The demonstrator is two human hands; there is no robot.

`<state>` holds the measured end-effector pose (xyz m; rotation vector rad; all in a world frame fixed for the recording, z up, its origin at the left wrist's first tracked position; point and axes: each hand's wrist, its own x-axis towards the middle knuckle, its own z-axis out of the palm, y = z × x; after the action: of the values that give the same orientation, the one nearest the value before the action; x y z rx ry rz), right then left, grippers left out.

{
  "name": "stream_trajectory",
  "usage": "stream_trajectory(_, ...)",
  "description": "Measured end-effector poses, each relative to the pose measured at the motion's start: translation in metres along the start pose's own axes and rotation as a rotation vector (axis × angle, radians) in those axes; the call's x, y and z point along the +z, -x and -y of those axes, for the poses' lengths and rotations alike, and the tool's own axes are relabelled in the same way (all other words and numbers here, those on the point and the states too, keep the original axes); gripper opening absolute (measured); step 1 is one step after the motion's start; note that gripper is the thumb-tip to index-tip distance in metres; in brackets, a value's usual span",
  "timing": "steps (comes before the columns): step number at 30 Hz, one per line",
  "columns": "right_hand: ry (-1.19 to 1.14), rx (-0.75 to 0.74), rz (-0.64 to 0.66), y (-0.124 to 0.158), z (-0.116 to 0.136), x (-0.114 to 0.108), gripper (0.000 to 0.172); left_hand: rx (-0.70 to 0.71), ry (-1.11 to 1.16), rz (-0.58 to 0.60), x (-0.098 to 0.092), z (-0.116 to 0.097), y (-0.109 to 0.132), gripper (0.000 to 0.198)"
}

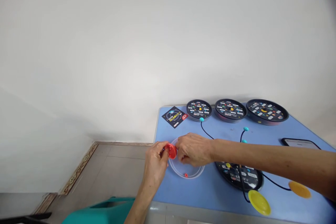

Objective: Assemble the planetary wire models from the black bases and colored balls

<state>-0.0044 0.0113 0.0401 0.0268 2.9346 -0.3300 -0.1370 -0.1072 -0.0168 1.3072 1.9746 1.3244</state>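
My left hand (155, 159) pinches a small red round dish-shaped piece (172, 151) at the left rim of a clear plastic bowl (193, 176). Over the bowl, my right hand (194, 149) has its fingers curled in, close against the right edge of the red piece. Whatever its fingertips hold, if anything, is hidden. A tiny red bead-like piece (186, 175) lies inside the bowl near its front. To the right, partly under my right forearm, sits a round black printed base (237, 178) with thin black bent rods coming off it.
A yellow disc (259, 202), an orange disc (299, 189) and turquoise knobs (246, 128) sit at the rod ends. Three round black printed trays (231, 109) line the back of the blue table (183, 194), beside a black card (174, 117). A phone (300, 143) lies right; a teal chair (99, 211) stands in front.
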Motion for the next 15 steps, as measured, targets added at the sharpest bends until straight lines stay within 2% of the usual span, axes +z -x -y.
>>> stream_trajectory(3, -0.071, -0.170, 0.006, -0.001, -0.003, 0.007, 0.021, -0.075, 0.006, -0.001, 0.000, 0.001, -0.001, 0.026)
stream_trajectory(8, 0.115, -0.324, 0.055, -0.010, 0.004, 0.027, 0.012, -0.091, -0.084, 0.024, 0.000, 0.001, -0.003, 0.025)
stream_trajectory(10, 0.163, -0.334, 0.059, -0.013, 0.007, 0.029, 0.013, -0.011, -0.192, 0.023, 0.000, -0.001, -0.003, 0.025)
stream_trajectory(12, 0.182, -0.311, 0.078, -0.013, 0.009, 0.022, 0.014, 0.104, -0.335, 0.026, 0.001, -0.004, -0.003, 0.027)
stream_trajectory(15, 0.112, -0.159, 0.104, -0.001, 0.006, -0.009, 0.012, 0.195, -0.548, 0.073, 0.002, -0.011, -0.002, 0.030)
